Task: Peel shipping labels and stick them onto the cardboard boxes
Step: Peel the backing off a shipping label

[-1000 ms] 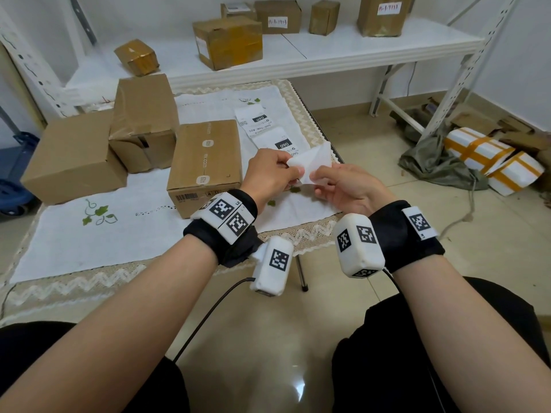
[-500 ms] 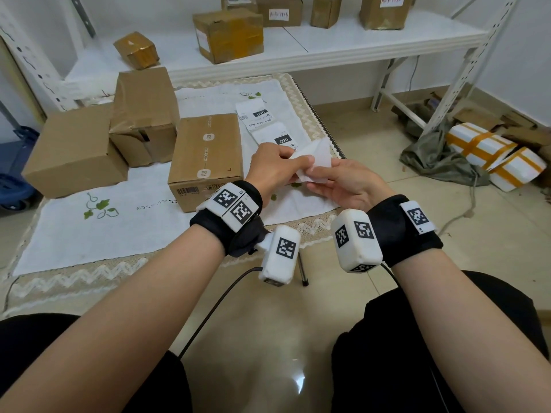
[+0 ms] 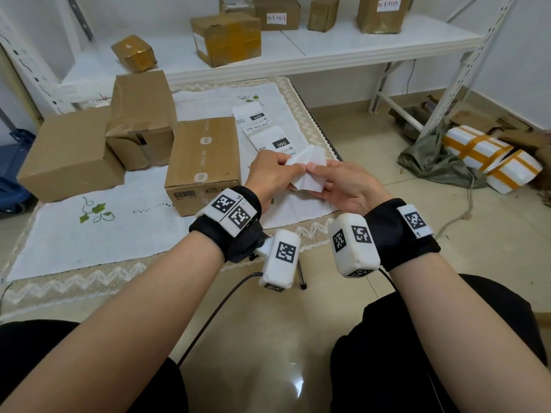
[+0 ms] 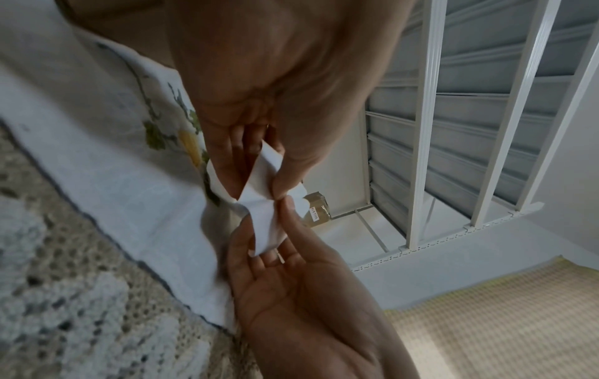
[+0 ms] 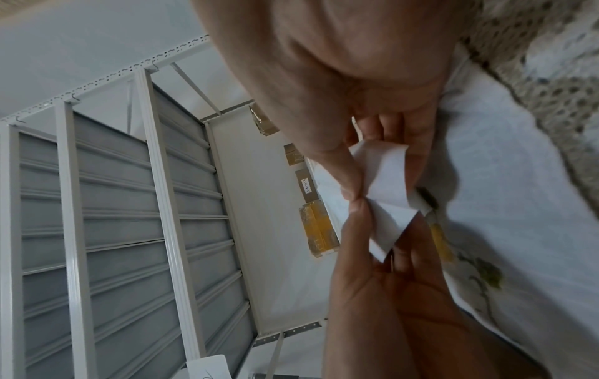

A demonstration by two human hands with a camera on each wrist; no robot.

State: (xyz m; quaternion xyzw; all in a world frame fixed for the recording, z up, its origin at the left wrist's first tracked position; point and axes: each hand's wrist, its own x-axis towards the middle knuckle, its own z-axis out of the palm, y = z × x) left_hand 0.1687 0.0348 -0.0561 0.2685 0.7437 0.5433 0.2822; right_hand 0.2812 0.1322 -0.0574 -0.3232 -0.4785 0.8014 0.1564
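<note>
A white shipping label on its backing point(image 3: 310, 174) is held above the table's right edge, bent between both hands. My left hand point(image 3: 290, 166) pinches its left end with thumb and fingers, and my right hand point(image 3: 313, 171) pinches the other end, thumb tips almost touching. The left wrist view shows the label point(image 4: 264, 220) creased between the left hand point(image 4: 259, 184) and the right hand point(image 4: 278, 225). In the right wrist view the label point(image 5: 389, 184) runs from the right hand point(image 5: 359, 189) to the left hand point(image 5: 369, 218). A plain brown cardboard box point(image 3: 205, 153) lies just left of the hands.
A strip of printed labels point(image 3: 268, 129) lies on the white tablecloth point(image 3: 119, 234) behind the hands. Two more brown boxes point(image 3: 140, 114) point(image 3: 68, 153) stand at the left. Several boxes, some labelled, sit on the white shelf point(image 3: 328, 46). Wrapped parcels point(image 3: 492, 162) lie on the floor at right.
Both hands have stayed in place with the label. The paper is more creased between the thumbs, and its lower part now hangs under the right thumb.
</note>
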